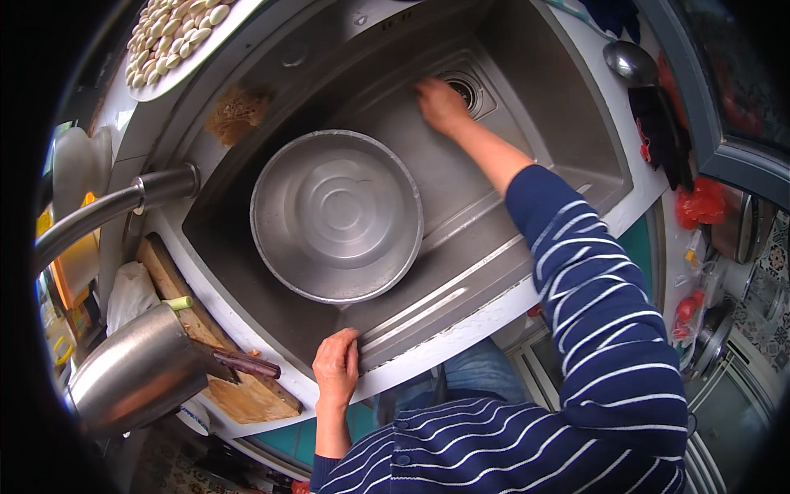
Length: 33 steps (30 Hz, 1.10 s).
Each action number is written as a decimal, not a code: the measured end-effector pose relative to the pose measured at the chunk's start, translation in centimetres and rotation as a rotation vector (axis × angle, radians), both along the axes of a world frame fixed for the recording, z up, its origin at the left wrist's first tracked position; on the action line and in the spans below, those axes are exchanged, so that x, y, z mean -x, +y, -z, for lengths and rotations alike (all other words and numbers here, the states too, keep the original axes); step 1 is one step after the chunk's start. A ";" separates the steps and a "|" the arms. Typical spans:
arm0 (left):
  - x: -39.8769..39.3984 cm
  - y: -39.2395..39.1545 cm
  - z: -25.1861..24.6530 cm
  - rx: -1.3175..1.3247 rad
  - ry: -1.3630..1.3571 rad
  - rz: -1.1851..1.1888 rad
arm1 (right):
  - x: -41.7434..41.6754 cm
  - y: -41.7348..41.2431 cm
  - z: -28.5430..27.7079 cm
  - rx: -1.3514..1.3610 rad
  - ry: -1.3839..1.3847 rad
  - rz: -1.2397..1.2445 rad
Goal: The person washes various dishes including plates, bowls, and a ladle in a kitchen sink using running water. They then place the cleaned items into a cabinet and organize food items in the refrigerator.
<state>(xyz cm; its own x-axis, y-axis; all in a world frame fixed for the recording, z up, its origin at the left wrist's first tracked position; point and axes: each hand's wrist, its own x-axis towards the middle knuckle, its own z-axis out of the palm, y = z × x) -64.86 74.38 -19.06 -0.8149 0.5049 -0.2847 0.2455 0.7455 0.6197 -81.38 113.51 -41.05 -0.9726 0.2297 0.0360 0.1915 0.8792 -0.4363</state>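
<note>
A round metal basin (281,244) rests in the left part of the stainless-steel sink (574,92). My right hand (441,105) reaches into the sink beside the drain (461,92), low over the sink floor. Its fingers are bent and blurred, and their tips are partly hidden, so whether they hold anything is unclear. At the sink's front edge, left of my body, my left hand (336,364) rests with its fingers curled in. Nothing shows in it.
A curved faucet (166,185) stands left of the sink. A knife (247,364) lies on a wooden cutting board (253,401) near a metal pot (136,370). A brown sponge-like pad (237,114), a plate of pale beans (166,46) and a ladle (629,62) surround the sink.
</note>
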 end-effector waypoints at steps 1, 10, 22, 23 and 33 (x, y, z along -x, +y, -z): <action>0.1 0.3 -0.2 0.001 0.001 0.010 | -0.9 0.1 -0.2 -0.065 -0.020 -0.049; -0.2 -0.2 0.1 -0.007 -0.005 0.003 | -6.2 4.3 -0.5 -0.182 -0.233 0.311; 0.5 0.3 0.2 0.022 -0.009 0.008 | -1.8 2.2 0.7 -0.155 -0.042 0.110; 0.2 0.0 0.0 0.024 -0.014 -0.008 | -3.1 1.1 -0.5 -0.121 -0.072 0.055; 0.1 0.4 0.0 -0.010 0.008 0.003 | -4.6 2.9 -2.9 -0.223 -0.495 -0.202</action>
<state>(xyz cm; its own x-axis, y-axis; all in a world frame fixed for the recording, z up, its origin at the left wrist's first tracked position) -64.99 74.80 -19.09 -0.8158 0.5097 -0.2732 0.2524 0.7389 0.6248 -76.75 116.37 -38.20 -0.9097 0.0770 -0.4081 0.1447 0.9799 -0.1376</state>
